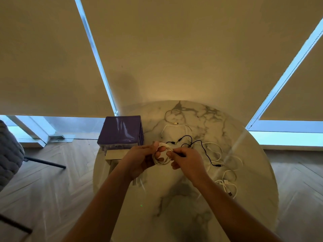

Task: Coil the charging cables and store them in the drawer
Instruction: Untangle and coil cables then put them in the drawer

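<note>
Above the round marble table (183,206), my left hand (139,159) holds a white cable coil (161,158) of several loops. My right hand (187,158) pinches the same coil at its right side. A purple drawer unit (120,131) stands at the table's left edge, and one of its drawers (113,155) is pulled out toward me just left of my left hand. Loose cables lie on the table behind and right of my hands: a black one (201,145), and several white ones (227,182).
A thin pale cable (174,116) lies curled at the table's far side. Window blinds hang close behind the table. A grey quilted chair (8,154) stands on the wooden floor at the left.
</note>
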Action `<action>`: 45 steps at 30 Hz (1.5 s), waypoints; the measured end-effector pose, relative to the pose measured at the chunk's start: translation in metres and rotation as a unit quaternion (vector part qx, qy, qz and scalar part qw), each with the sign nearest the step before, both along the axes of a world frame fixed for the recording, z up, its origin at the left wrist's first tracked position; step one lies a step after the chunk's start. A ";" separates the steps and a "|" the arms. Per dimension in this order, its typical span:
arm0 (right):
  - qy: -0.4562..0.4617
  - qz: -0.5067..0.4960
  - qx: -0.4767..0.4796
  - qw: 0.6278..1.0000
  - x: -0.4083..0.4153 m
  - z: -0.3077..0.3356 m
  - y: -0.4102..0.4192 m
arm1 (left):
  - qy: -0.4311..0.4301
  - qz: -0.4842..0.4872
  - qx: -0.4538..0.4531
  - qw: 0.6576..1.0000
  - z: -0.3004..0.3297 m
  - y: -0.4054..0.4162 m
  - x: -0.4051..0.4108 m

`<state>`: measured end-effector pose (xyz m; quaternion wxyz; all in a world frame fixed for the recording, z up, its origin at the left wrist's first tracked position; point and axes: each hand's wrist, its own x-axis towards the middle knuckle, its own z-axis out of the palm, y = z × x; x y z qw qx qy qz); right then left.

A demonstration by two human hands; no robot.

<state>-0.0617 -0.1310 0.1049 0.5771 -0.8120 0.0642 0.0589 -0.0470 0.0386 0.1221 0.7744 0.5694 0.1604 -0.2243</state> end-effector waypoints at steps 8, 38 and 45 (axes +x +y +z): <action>-0.139 0.058 -0.171 0.974 0.002 -0.018 0.019 | -0.028 0.094 0.044 0.994 -0.032 0.014 -0.015; 0.283 0.006 0.096 0.954 0.035 -0.120 0.151 | 0.019 0.321 0.196 0.927 -0.122 0.091 -0.047; 0.264 -0.044 0.077 0.960 0.044 -0.118 0.161 | -0.002 0.202 0.498 0.843 -0.144 0.118 -0.055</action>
